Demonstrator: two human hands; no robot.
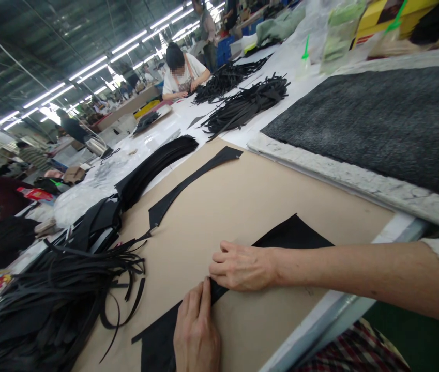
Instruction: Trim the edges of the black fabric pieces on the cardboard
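A curved black fabric piece lies on the tan board, its narrow middle under both of my hands. My left hand presses on its near part, fingers close together and bent down at the upper edge. Just beyond, my right hand is closed with curled fingers on the same edge; its fingertips almost meet those of the left. The far end of the piece shows past my right wrist. Both thumbs are mostly hidden. Farther up the board rests a similar black piece, apart from my hands.
Black strips pile up on the left, beside a stack of curved black pieces. The tan board has a pale edge near me. A dark textured pad lies at right. Beyond the strip bundles a person works.
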